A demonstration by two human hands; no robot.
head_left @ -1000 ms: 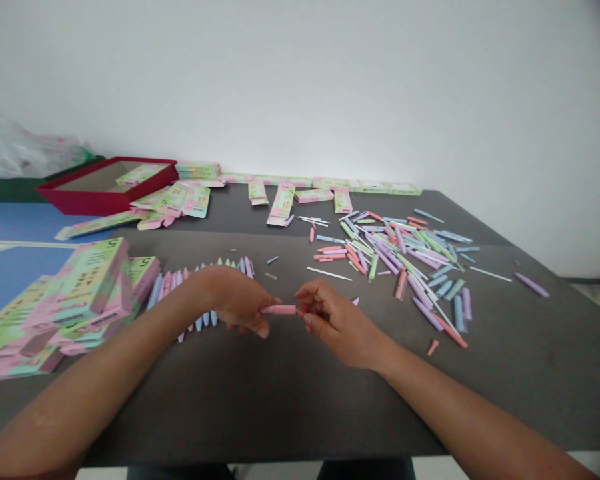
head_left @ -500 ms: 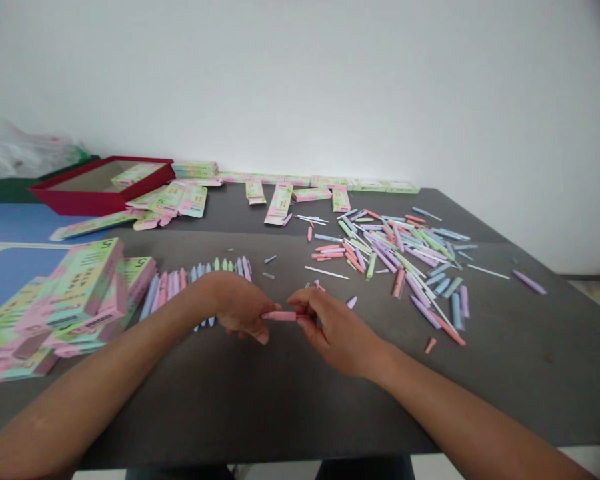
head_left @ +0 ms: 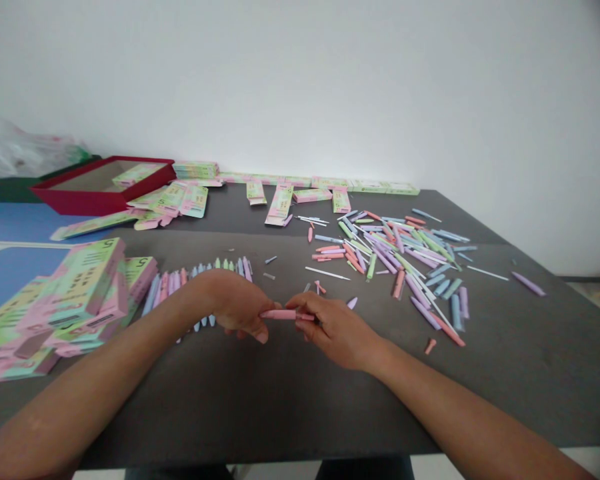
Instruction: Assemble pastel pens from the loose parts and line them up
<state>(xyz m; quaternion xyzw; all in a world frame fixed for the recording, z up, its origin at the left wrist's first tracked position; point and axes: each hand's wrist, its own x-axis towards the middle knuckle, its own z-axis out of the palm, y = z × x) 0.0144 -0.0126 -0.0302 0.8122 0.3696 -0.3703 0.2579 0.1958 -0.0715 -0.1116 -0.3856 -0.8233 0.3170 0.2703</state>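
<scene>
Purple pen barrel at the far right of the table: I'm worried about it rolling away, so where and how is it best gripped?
Probably pinch the purple pen barrel at mid-length from above, fingers across its long sides. It is slim, lies flat on the table and slants nearer toward its right end, apart from the pile of pen parts.

The dark surface (head_left: 260,400) carries scattered pen parts (head_left: 395,243) at right of frame. Patterned boxes (head_left: 75,283) lie stacked at left.
</scene>
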